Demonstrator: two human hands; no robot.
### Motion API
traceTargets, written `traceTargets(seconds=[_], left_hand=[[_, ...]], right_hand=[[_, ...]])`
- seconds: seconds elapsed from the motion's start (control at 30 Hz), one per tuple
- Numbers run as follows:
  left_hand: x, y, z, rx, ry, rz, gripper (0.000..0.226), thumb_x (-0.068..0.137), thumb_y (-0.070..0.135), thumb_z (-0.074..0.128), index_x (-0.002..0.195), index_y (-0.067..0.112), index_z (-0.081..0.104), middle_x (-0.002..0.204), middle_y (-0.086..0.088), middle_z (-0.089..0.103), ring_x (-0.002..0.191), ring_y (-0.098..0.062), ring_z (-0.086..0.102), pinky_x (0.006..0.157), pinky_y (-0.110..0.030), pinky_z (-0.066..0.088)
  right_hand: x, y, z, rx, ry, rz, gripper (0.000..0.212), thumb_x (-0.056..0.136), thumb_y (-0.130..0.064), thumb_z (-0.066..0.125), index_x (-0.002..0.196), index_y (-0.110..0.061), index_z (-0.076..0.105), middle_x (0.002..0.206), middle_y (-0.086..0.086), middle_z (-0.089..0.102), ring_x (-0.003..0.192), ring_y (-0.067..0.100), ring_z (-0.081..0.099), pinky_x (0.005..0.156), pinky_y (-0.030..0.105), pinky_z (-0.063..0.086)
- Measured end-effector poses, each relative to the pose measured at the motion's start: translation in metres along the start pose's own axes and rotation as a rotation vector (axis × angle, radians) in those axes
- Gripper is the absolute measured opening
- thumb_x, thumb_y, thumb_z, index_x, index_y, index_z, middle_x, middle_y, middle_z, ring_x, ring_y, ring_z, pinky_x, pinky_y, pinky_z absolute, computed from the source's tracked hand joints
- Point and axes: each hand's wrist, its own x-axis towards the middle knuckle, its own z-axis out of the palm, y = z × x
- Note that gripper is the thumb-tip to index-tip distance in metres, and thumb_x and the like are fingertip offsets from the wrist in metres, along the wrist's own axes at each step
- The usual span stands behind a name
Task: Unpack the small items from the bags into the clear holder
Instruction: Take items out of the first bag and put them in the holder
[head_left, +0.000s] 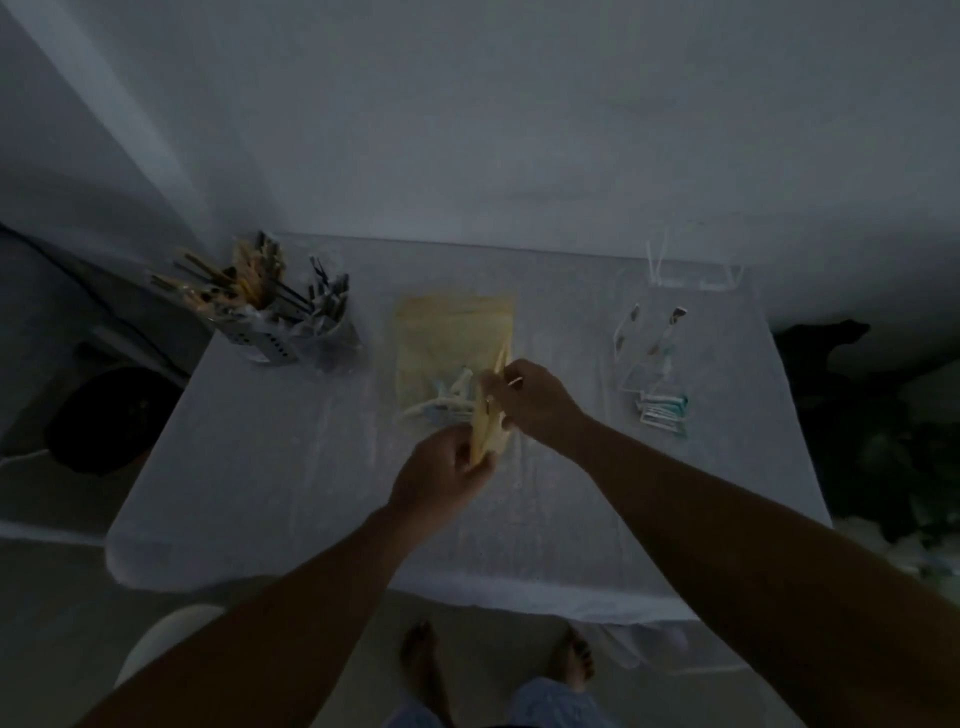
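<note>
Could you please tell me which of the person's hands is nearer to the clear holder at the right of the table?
The right hand is nearer, just left of the clear holder. The left hand is farther left and closer to the person. Both grip a yellow bag.

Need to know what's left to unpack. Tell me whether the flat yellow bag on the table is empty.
Not empty: the yellow bag lying flat shows several small pale items through its lower end.

Pale tabletop (291, 467), dimly lit

At the back left stand two cups (291, 332) of utensils, touching; at centre lies a yellow bag (447, 332) with pale small items (441, 402) on its near end; at right a clear holder (649, 348) (hard to make out), small packets (662, 410) just beside it.
</note>
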Motion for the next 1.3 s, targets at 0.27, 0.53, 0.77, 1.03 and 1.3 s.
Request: traceTargets(seconds=[0.27,0.53,0.77,1.03,1.3], left_hand=[[0.018,0.030,-0.028,-0.660,-0.175,-0.323,0.046,0.082,0.031,0.074,0.122,0.012,0.061,0.099,-0.003,0.073,0.083,-0.016,0.071,0.076,-0.032,0.055],[0.035,0.047,-0.034,-0.565,0.019,-0.232,0.009,0.092,0.006,0.072,0.091,0.014,0.074,0.096,-0.023,0.074,0.086,-0.025,0.069,0.087,-0.040,0.063],[0.024,0.009,-0.048,-0.466,0.155,-0.281,0.008,0.085,0.005,0.075,0.083,0.013,0.076,0.068,-0.003,0.074,0.065,-0.018,0.067,0.066,-0.032,0.058],[-0.001,0.008,-0.009,-0.479,0.165,-0.286,0.005,0.086,0.009,0.076,0.087,0.013,0.073,0.079,-0.010,0.078,0.074,-0.023,0.078,0.069,-0.035,0.064],[-0.014,0.018,0.015,-0.484,0.223,-0.342,0.007,0.080,0.016,0.077,0.084,0.014,0.071,0.074,-0.007,0.078,0.072,-0.027,0.077,0.063,-0.038,0.062]], right_hand=[[-0.031,0.022,-0.016,0.010,0.022,-0.164,0.020,0.093,-0.038,0.067,0.088,-0.019,0.067,0.071,-0.004,0.073,0.060,0.006,0.067,0.056,0.023,0.054],[-0.032,-0.004,-0.026,-0.115,-0.068,-0.255,0.018,0.099,-0.026,0.057,0.097,-0.015,0.070,0.074,-0.002,0.069,0.060,0.009,0.066,0.056,0.024,0.055],[-0.028,0.024,-0.068,-0.265,0.151,-0.199,0.016,0.097,-0.027,0.060,0.094,-0.017,0.073,0.074,-0.007,0.066,0.064,0.011,0.064,0.065,0.034,0.056],[-0.052,0.022,-0.047,-0.531,0.345,-0.482,0.019,0.088,-0.031,0.071,0.102,-0.023,0.063,0.094,-0.008,0.058,0.074,0.006,0.054,0.060,0.020,0.043],[-0.033,0.033,0.010,-0.840,-0.149,-0.223,0.039,0.097,-0.031,0.052,0.135,-0.027,0.054,0.136,0.003,0.059,0.122,0.027,0.058,0.096,0.038,0.048]])
